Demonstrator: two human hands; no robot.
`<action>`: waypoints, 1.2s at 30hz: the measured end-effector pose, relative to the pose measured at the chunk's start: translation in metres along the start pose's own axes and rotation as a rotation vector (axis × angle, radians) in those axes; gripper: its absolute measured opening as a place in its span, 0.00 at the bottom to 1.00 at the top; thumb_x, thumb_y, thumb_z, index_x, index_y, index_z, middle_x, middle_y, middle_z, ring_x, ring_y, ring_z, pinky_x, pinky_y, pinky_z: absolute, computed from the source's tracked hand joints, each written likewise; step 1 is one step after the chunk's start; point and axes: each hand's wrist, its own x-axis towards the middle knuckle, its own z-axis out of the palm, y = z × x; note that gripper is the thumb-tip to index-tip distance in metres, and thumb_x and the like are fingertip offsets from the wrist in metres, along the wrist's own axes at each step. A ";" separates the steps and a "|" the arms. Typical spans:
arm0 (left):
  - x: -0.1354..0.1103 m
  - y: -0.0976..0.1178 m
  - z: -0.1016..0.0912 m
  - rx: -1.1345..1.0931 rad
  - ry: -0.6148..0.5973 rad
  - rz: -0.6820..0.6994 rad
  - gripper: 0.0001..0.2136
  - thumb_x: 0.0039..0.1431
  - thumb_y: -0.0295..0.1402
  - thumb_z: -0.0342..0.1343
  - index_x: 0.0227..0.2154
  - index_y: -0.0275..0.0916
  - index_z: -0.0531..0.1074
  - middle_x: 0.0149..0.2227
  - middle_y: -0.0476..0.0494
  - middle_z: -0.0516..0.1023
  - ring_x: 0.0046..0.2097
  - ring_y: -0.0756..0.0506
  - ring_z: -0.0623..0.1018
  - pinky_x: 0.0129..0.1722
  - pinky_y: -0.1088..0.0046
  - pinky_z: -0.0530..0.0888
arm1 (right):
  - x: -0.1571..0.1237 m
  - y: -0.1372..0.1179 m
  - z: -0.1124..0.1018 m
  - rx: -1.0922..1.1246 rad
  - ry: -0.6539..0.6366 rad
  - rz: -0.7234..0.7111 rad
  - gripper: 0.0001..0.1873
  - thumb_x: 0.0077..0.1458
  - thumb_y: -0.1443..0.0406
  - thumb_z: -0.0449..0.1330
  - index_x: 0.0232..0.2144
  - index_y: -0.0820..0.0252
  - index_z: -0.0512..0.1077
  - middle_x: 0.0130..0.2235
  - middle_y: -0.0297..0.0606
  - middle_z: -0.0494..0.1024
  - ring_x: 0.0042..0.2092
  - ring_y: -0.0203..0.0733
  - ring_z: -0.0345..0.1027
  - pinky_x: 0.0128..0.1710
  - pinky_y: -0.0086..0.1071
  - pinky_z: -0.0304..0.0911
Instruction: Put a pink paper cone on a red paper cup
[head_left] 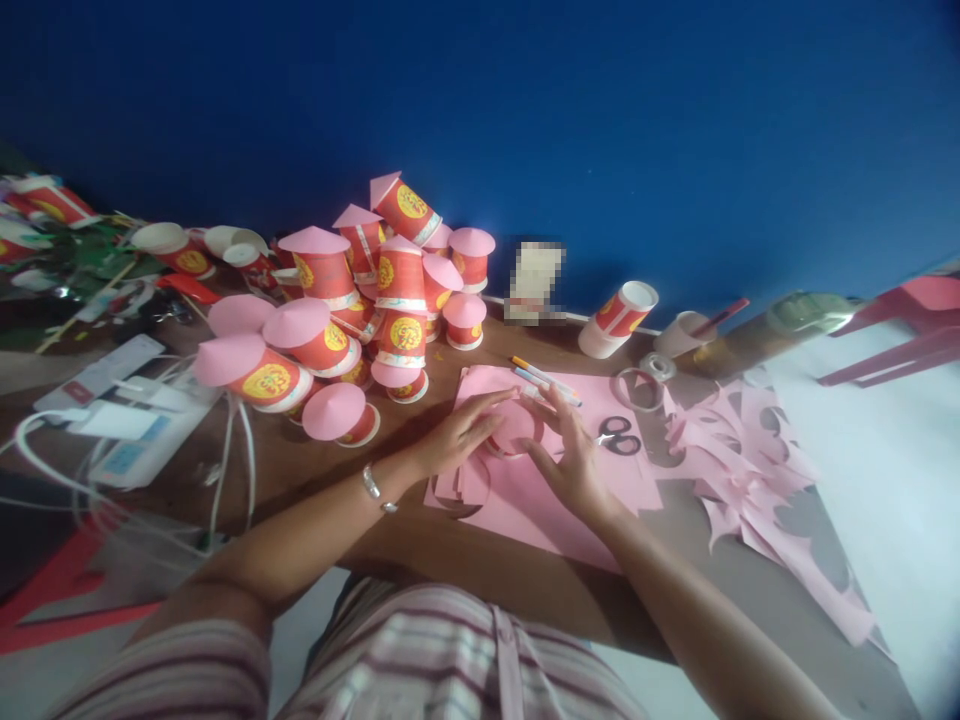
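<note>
A round pink paper disc [516, 428] lies between my two hands, above a stack of pink paper sheets [555, 525]. My left hand [463, 435] has its fingers along the disc's left and upper edge. From the other side, my right hand [571, 460] curves round the disc, thumb at its lower right and fingertips at its top edge. Both hands appear to hold it lightly. Black-handled scissors [619, 436] rest on the paper just right of my right hand. Several pens [547, 380] lie at the sheets' far edge.
Red paper-cup lanterns with pink cone tops [324, 265] are heaped at left. Nearby are a power strip [139, 435] and white cables. Pink paper scraps [750, 470], a tape roll [637, 389] and stacked cups [619, 320] occupy the right. A blue wall [480, 100] stands behind.
</note>
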 end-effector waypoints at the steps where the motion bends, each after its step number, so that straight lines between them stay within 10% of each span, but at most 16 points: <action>1: 0.000 0.000 0.001 -0.037 0.003 -0.045 0.23 0.71 0.46 0.51 0.63 0.45 0.68 0.68 0.40 0.67 0.69 0.39 0.67 0.70 0.56 0.63 | 0.001 0.000 0.000 -0.005 -0.003 -0.009 0.42 0.65 0.59 0.63 0.73 0.55 0.46 0.57 0.50 0.80 0.64 0.58 0.69 0.61 0.60 0.65; 36: 0.034 0.004 0.011 -0.568 0.146 -0.308 0.14 0.57 0.43 0.64 0.40 0.37 0.78 0.45 0.41 0.79 0.55 0.38 0.74 0.59 0.60 0.66 | 0.023 0.014 -0.019 0.005 -0.164 -0.084 0.42 0.65 0.58 0.63 0.73 0.51 0.47 0.57 0.47 0.80 0.64 0.56 0.69 0.61 0.59 0.67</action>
